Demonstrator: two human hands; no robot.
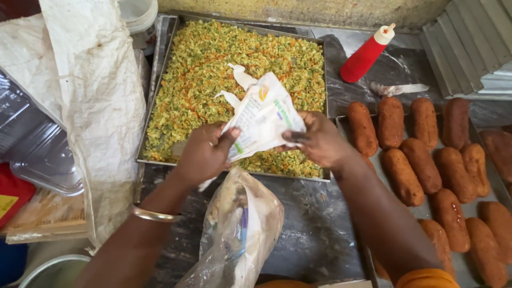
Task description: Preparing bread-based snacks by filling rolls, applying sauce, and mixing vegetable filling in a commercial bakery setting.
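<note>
Both hands hold a crumpled white printed packet [263, 114] above the near edge of a metal tray [160, 80]. The tray is filled with a finely chopped yellow, green and orange mixture [213, 64]. My left hand [204, 154], with a metal bangle on the wrist, pinches the packet's lower left corner. My right hand [319, 141] grips its right side. The packet's torn top points up toward the tray's middle.
A clear plastic bag [240, 229] with crumpled wrappers stands near my left forearm. Brown fried rolls [426, 170] lie in rows on a tray at right. A red squeeze bottle [365, 55] lies behind them. White sacking [96, 96] and plastic lids [37, 154] sit at left.
</note>
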